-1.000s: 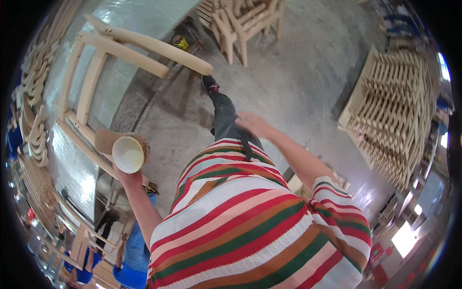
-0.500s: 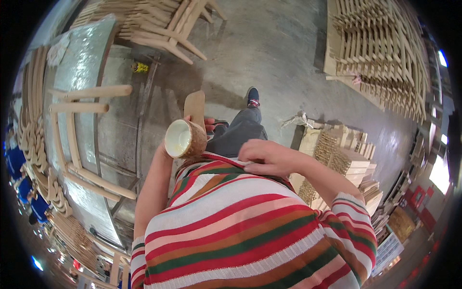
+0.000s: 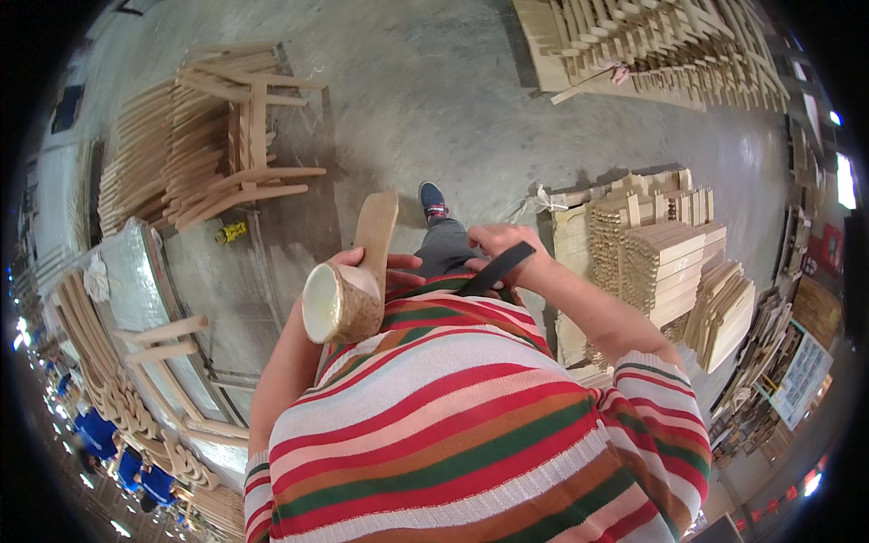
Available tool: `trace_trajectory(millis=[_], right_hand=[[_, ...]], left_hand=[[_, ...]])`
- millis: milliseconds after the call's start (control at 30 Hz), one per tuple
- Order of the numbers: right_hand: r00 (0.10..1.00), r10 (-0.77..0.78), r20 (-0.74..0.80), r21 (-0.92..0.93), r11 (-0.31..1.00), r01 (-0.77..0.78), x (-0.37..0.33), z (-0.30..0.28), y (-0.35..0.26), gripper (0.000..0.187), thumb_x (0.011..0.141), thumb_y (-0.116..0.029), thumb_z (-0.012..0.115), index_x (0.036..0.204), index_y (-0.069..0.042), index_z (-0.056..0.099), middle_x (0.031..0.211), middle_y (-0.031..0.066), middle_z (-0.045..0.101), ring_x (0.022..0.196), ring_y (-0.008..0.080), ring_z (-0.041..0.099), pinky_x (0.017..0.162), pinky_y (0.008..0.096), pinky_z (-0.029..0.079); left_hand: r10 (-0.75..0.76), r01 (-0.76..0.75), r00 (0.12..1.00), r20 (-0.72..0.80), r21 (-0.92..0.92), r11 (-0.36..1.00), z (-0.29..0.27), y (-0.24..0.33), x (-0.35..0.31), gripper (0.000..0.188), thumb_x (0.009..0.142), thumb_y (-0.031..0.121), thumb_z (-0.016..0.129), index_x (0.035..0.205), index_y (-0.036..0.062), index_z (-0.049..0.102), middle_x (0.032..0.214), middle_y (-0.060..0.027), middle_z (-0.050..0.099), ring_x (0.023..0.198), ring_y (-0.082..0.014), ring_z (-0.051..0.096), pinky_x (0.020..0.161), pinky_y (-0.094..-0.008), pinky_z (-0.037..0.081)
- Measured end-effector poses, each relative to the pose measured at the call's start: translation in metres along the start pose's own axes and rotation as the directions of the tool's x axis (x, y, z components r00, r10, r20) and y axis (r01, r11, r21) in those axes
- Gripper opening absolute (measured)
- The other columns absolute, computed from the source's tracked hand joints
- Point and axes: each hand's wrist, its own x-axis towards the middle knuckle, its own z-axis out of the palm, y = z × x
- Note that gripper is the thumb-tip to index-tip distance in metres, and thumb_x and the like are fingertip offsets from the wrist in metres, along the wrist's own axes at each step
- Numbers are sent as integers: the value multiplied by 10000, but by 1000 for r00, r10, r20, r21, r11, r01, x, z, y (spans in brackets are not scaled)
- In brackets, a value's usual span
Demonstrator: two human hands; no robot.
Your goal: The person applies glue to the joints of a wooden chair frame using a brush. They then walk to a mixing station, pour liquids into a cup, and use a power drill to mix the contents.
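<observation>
My left hand (image 3: 348,260) is closed around a cup (image 3: 358,312) with a pale, wet-looking inside and a rough brown crusted outside. A flat, round-ended wooden piece (image 3: 378,226) stands up beside the cup, held in the same hand. At my waist, my right hand (image 3: 509,242) is closed, its fingers curled by a black strap (image 3: 496,270). The strap runs from my waist up across this hand toward the wrist, and part of the grip is hidden.
Stacked wooden frames (image 3: 217,136) stand at far left, near a plastic-covered table (image 3: 131,281) with a chair frame (image 3: 167,362). Bundled wooden slats (image 3: 652,258) sit at right, and a frame stack (image 3: 652,54) at far right. People in blue work at lower left.
The surroundings have shifted as I walk and turn. The cup and wooden piece have tilted slightly. The black strap now shows over my right hand, which has moved a little away from my body.
</observation>
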Motion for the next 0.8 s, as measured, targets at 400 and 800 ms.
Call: trace_trajectory(millis=[400, 800], right_hand=[[967, 171, -190, 264, 957, -117, 15, -33, 58, 301, 702, -267, 679, 880, -96, 506, 733, 61, 616, 681, 265, 608, 583, 369, 468], [979, -5, 203, 724, 674, -147, 136, -107, 36, 448, 834, -407, 576, 1035, -6, 579, 840, 41, 609, 796, 138, 573, 732, 251, 449]], left_hand=[[-38, 37, 999, 18, 67, 997, 26, 55, 60, 663, 828, 436, 443, 1247, -76, 402, 1197, -247, 476, 1104, -358, 480, 942, -428, 403], [563, -559, 819, 109, -65, 827, -72, 248, 33, 466, 918, 398, 371, 1210, 49, 473, 1272, -136, 478, 1080, -308, 520, 921, -447, 415]])
